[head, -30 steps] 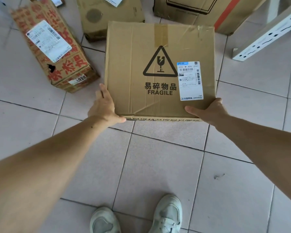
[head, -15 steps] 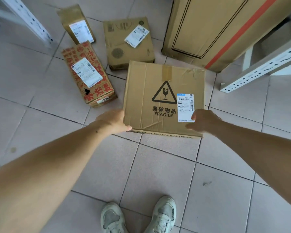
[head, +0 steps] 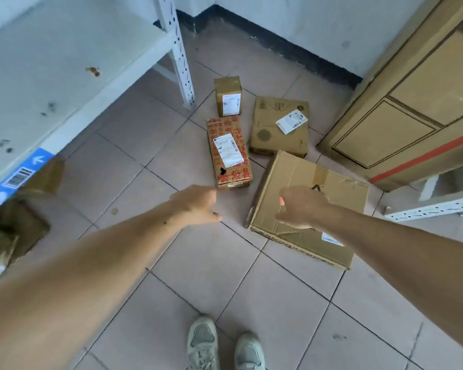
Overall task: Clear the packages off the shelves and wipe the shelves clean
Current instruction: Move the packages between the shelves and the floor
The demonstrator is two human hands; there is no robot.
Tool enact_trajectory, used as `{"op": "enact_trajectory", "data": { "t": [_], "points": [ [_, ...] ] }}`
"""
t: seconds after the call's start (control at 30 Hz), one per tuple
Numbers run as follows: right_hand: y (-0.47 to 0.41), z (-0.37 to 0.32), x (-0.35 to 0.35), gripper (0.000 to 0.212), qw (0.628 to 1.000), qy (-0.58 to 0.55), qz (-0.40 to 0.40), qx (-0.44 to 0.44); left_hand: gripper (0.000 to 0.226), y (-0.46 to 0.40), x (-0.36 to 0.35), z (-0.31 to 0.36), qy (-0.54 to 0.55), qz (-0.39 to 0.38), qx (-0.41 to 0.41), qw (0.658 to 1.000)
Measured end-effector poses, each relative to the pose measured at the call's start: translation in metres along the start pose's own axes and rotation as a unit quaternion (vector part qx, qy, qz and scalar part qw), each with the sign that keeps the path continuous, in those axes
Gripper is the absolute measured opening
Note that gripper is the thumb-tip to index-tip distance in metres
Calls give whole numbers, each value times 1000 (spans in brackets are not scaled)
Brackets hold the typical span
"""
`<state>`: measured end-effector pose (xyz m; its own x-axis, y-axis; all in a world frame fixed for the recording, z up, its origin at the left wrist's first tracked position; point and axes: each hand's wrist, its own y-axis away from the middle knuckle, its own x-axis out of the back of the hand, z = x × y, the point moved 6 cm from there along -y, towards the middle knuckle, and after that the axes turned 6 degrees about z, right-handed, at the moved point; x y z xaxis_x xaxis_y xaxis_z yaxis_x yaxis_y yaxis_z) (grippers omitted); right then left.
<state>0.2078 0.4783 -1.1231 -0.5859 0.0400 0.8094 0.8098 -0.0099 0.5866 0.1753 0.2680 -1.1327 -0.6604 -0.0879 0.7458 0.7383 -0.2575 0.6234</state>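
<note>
The large brown FRAGILE box (head: 332, 182) lies flat on the tiled floor, right of centre. My right hand (head: 302, 206) hovers over its near left part with loose fingers and holds nothing. My left hand (head: 198, 204) hangs free above the floor to the left of that box, also empty. Behind lie a red-printed box (head: 229, 153), a small brown box (head: 227, 96) and a flat brown box (head: 278, 129). The white shelf (head: 46, 73) at the upper left shows dark spots and a rust-coloured stain.
A tall cardboard carton (head: 412, 102) with a red stripe stands at the right. A second white rack's rail (head: 433, 209) lies low at the right edge. Packages (head: 14, 228) sit under the left shelf. A shelf post (head: 182, 76) stands near the boxes. My shoes (head: 225, 345) are at the bottom.
Both hands have let go of the FRAGILE box, which now lies on the floor. The hands have drawn back and up, and my view has swung left toward the white shelf.
</note>
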Motion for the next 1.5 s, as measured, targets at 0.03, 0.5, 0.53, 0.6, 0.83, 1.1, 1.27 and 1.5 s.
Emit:
{"op": "enact_trajectory", "data": {
  "t": [0.03, 0.5, 0.53, 0.6, 0.83, 1.1, 1.27, 1.5],
  "points": [
    [2, -14, 8, 33, 1000, 13, 3, 19, 37, 9, 5, -10, 11, 7, 7, 1000],
    [62, -251, 65, 38, 958, 122, -6, 261, 39, 192, 28, -197, 173, 126, 170, 962],
    [68, -266, 66, 40, 955, 124, -10, 271, 41, 204, 25, -209, 178, 128, 178, 959],
    [81, -304, 62, 42, 946, 138, -14, 294, 43, 236, 17, -238, 195, 138, 202, 950],
    [135, -437, 38, 47, 920, 191, -22, 342, 42, 339, -16, -335, 223, 159, 254, 928],
    [213, -588, -10, 40, 911, 192, -21, 363, 42, 462, -76, -450, 220, 163, 294, 916],
    [255, -678, -43, 39, 909, 175, -30, 378, 37, 547, -111, -524, 229, 165, 309, 908],
    [296, -797, -48, 48, 893, 133, -10, 429, 37, 626, -138, -618, 248, 187, 368, 876]
  ]
}}
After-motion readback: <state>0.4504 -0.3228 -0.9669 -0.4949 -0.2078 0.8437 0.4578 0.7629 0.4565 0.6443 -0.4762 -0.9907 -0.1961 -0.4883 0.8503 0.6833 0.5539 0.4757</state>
